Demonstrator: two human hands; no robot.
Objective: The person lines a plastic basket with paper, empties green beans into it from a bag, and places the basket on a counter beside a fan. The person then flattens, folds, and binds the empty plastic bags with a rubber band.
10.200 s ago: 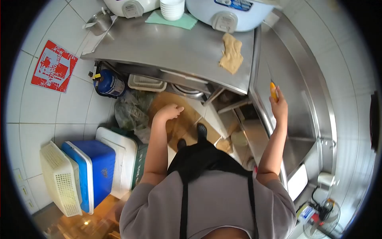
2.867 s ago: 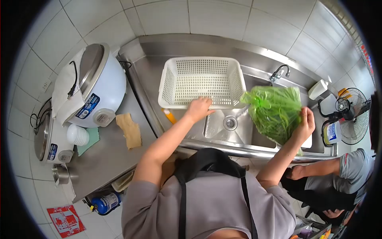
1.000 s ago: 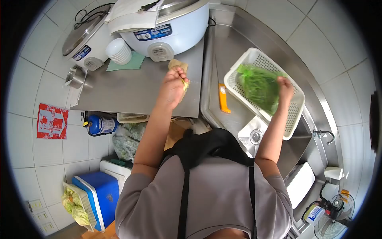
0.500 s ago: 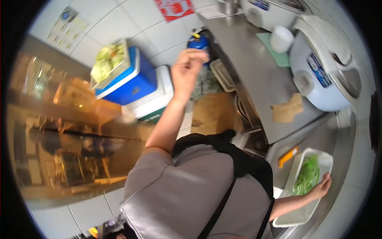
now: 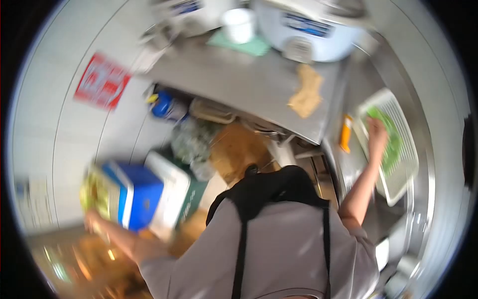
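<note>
Far to the left, my left hand [image 5: 94, 223] is at the lower edge of a basket of pale green leafy scraps [image 5: 94, 192] on top of a blue cooler; motion smears its fingers. On the right, my right hand [image 5: 377, 130] is closed at the upper end of a green plastic bag of leafy greens [image 5: 392, 149]. That bag lies inside a white perforated basket [image 5: 406, 174] on the steel sink counter. Left of the basket lies an orange-handled knife [image 5: 346, 133]. A tan cloth [image 5: 306, 92] rests on the steel table's right end.
Large rice cookers [image 5: 318, 42] and stacked white bowls [image 5: 239, 26] stand along the table's back. Below are a blue extinguisher [image 5: 167, 106], plastic bags of produce [image 5: 191, 142] and a cardboard sheet [image 5: 239, 152]. A blue cooler [image 5: 144, 194] and a white-lidded green box [image 5: 169, 187] stand left.
My left hand has moved from above the table to the scraps basket at far left. My right hand stays near the green bag, now at its upper end. The view has turned.
</note>
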